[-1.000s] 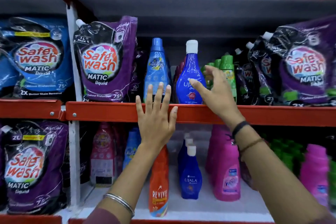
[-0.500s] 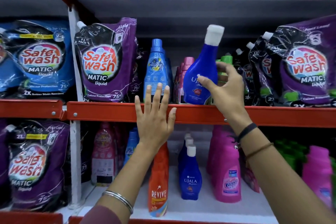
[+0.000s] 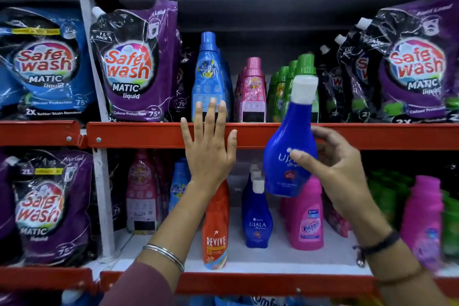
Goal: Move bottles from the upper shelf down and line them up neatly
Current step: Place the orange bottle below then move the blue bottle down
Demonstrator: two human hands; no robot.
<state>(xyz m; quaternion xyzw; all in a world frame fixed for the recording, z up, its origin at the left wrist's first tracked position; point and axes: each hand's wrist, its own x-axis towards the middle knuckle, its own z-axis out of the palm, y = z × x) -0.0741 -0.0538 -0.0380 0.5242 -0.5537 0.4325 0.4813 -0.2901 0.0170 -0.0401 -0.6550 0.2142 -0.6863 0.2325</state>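
My right hand (image 3: 335,171) grips a dark blue Ujala bottle (image 3: 289,141) with a white cap, held in the air in front of the red edge of the upper shelf (image 3: 397,135), tilted slightly right. My left hand (image 3: 208,146) rests flat, fingers spread, against that red edge and holds nothing. On the lower shelf (image 3: 273,258) a row of the same blue Ujala bottles (image 3: 257,221) stands just below the held one. Light blue (image 3: 208,74), pink (image 3: 253,89) and green (image 3: 295,77) bottles stand on the upper shelf.
Purple (image 3: 139,62) and blue (image 3: 42,62) Safewash pouches flank the upper bottles. The lower shelf also holds an orange Revive bottle (image 3: 215,226), a pink Vanish bottle (image 3: 306,218), more pink (image 3: 422,218) and green bottles at right, and a white upright post (image 3: 104,201) at left.
My right hand took hold of the blue bottle on the upper shelf, lifted it out and brought it down in front of the shelf edge. My left hand stayed on the edge.
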